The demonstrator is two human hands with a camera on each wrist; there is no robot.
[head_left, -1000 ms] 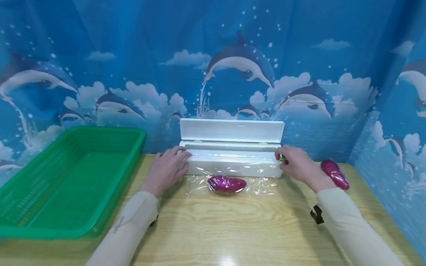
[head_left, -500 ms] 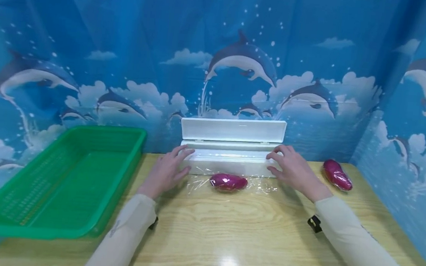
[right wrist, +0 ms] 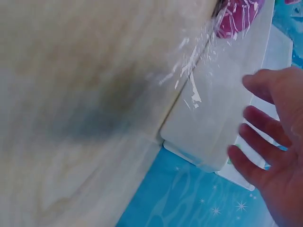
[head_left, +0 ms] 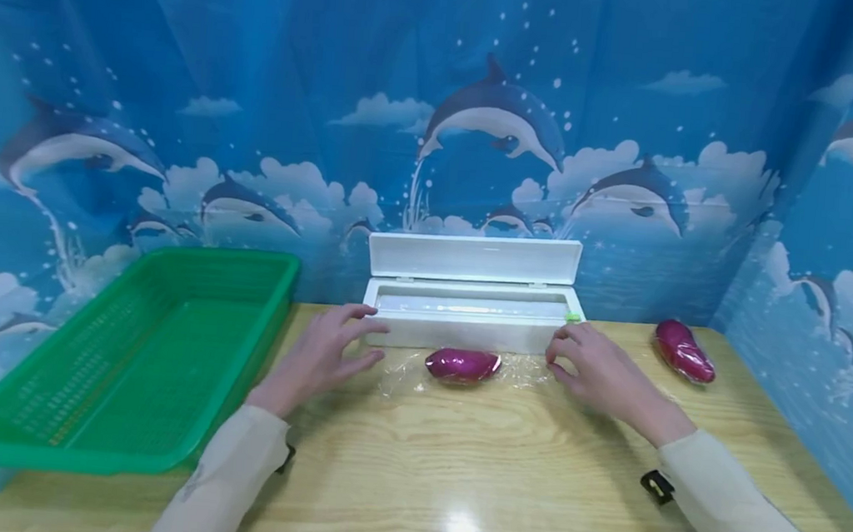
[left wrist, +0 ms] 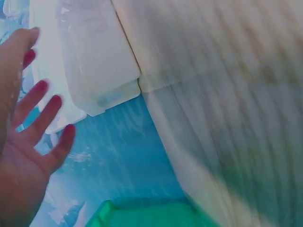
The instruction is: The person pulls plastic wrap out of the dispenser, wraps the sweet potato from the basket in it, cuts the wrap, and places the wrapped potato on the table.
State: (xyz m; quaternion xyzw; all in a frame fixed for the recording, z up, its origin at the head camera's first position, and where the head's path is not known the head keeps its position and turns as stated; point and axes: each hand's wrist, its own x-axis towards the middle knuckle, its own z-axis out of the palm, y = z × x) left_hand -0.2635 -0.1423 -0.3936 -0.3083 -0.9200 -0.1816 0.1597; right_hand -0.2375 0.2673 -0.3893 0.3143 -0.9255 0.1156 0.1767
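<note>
A white cling film dispenser box (head_left: 466, 334) stands at the table's back with its lid (head_left: 475, 260) raised. In front of it, a glossy magenta, elongated vegetable (head_left: 461, 365) lies with clear cling film (head_left: 527, 372) spread out at both its ends. Near the box's left end hovers my left hand (head_left: 325, 354), thumb and fingers apart, holding nothing. By the right end, my right hand (head_left: 602, 376) is close over the film's edge, its fingers bent with a gap to the thumb. A small green slide cutter (head_left: 573, 318) sits at the box's right rim.
A green plastic basket (head_left: 237, 385) takes up the left side of the table. A second, film-wrapped magenta vegetable (head_left: 685, 351) lies at the back right. Behind the wooden table (head_left: 418, 474) hangs a blue dolphin-print curtain (head_left: 328, 183).
My right hand has let go of the green cutter at the box's right end and come down toward the film. My left hand has drawn back from the box, its fingers spreading.
</note>
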